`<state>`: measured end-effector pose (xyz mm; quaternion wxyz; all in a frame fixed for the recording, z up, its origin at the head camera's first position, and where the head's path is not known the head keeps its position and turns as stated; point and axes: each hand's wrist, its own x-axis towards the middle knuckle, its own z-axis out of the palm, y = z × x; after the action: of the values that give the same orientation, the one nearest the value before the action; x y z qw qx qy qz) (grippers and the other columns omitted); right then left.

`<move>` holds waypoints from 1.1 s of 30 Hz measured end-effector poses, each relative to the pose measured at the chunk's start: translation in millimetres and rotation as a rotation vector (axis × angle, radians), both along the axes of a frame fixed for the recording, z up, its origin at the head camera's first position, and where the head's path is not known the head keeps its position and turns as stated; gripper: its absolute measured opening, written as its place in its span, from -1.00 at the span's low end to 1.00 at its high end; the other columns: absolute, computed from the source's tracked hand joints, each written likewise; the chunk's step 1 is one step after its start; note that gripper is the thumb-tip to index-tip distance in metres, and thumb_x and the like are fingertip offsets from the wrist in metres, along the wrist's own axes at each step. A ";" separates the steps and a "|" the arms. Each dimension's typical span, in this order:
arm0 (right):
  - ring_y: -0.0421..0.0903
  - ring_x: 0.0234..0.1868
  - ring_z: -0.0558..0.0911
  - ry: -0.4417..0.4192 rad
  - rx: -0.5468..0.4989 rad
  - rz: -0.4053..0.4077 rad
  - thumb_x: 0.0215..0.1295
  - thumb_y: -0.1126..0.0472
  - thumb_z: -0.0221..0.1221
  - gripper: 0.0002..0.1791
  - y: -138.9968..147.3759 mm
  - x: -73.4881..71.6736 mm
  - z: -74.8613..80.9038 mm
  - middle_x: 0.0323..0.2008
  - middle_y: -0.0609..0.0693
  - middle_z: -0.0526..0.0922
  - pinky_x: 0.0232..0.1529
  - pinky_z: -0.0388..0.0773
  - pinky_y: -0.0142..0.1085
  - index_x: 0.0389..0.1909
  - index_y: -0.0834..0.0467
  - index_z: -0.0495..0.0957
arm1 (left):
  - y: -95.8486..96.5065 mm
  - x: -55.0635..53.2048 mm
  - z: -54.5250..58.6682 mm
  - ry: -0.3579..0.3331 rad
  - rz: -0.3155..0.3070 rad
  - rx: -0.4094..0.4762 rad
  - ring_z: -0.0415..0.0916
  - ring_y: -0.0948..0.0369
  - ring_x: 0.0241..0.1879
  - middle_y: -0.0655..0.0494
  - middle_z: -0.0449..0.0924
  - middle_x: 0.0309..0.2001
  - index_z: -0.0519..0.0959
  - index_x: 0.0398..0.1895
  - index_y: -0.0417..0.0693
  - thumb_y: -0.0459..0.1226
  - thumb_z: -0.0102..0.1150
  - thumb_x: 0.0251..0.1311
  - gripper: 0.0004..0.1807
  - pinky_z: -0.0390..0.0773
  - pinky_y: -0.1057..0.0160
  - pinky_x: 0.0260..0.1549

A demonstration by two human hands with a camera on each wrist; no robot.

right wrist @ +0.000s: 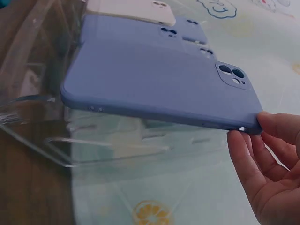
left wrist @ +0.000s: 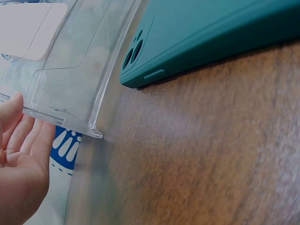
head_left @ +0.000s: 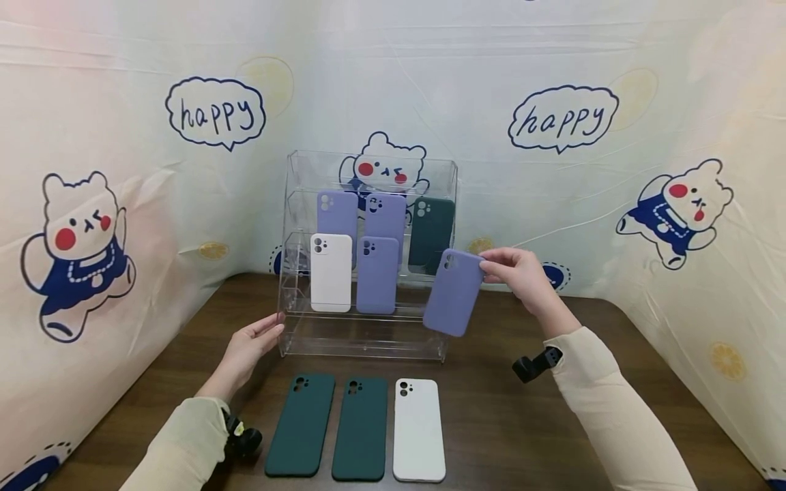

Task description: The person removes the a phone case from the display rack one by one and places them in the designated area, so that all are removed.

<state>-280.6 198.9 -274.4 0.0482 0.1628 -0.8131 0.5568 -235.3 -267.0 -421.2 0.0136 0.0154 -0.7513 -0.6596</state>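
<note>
My right hand [head_left: 516, 273] pinches a lavender phone case [head_left: 454, 293] by its upper right corner. The case tilts in front of the right end of a clear tiered display rack [head_left: 362, 346]. In the right wrist view, thumb and fingers grip the corner beside the camera cutout. At the rack's lower left side is my left hand [head_left: 245, 351], thumb and fingers at the edge of its clear side panel [left wrist: 61, 119]. On the rack's lower occupied tier stand a white case [head_left: 331, 273] and a lavender case [head_left: 377, 276].
Behind them stand two more lavender cases [head_left: 336, 208] and a dark green case [head_left: 432, 235]. Two dark green cases [head_left: 301, 426] and a white case [head_left: 419, 429] lie on the wooden table [head_left: 503, 436] before the rack. Printed cloth [head_left: 479, 61] surrounds the table.
</note>
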 end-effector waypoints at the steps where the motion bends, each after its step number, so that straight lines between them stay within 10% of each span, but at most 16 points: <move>1: -0.08 -0.28 0.64 -0.013 -0.004 0.010 0.25 0.15 0.18 -0.60 2.8 -0.2 -4.0 -0.19 0.16 0.59 -0.18 0.60 -0.25 -0.02 0.38 0.49 | -0.3 -0.2 -0.1 -0.002 0.000 -0.001 0.23 0.15 0.22 -0.14 0.12 0.33 0.14 0.34 -0.29 -0.14 0.01 0.31 -0.36 0.36 0.28 0.06; 15: -0.13 -0.39 0.63 -0.269 -0.166 0.213 0.25 0.35 0.13 -0.73 35.8 5.6 -64.9 -0.39 0.03 0.65 -0.21 0.61 -0.18 -0.11 0.47 0.48 | -0.7 0.7 3.5 -0.017 -0.006 -0.004 0.15 0.03 0.25 -0.13 0.10 0.34 0.11 0.36 -0.27 -0.14 -0.02 0.33 -0.37 0.31 0.23 0.10; 33: -0.16 -0.41 0.57 -0.512 -0.136 0.420 0.28 0.32 0.10 -0.83 55.3 23.8 -127.2 -0.40 0.03 0.62 -0.28 0.62 -0.29 -0.18 0.32 0.57 | 1.0 1.7 3.2 -0.018 -0.002 0.001 0.15 0.02 0.25 -0.14 0.10 0.34 0.12 0.35 -0.29 -0.16 -0.03 0.34 -0.38 0.33 0.23 0.09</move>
<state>-256.8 254.2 -401.6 -0.2627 0.1782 -0.7085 0.6302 -233.6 -266.0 -418.0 0.0061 0.0208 -0.7510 -0.6600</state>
